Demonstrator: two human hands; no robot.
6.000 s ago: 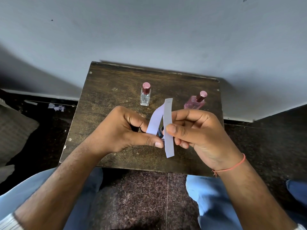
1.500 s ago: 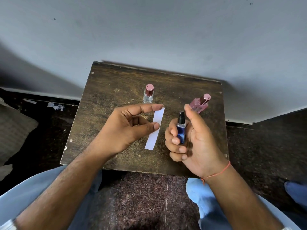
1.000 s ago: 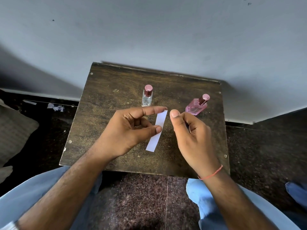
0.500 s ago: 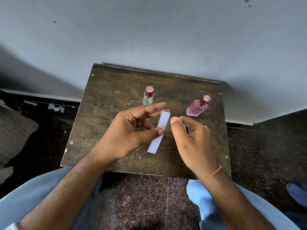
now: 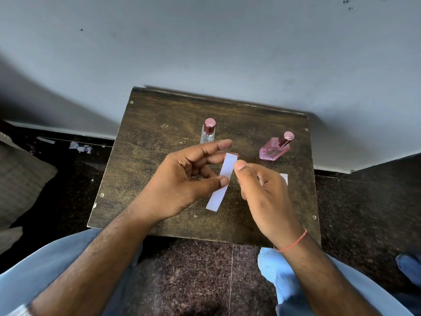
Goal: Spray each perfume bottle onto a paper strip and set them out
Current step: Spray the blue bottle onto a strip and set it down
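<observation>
Over the small wooden table [image 5: 145, 142], his left hand [image 5: 182, 185] pinches a white paper strip [image 5: 222, 182] between thumb and fingers. His right hand [image 5: 265, 197] curls at its 3 o'clock; what it holds is hidden. Clear bottle [image 5: 207, 132] at 12, pink bottle [image 5: 274, 149] at 2.

No text can be read anywhere. The pink bottle [image 5: 272, 152], right of centre in the frame, carries faint dark marks on its face, too blurred and small to make out.
</observation>
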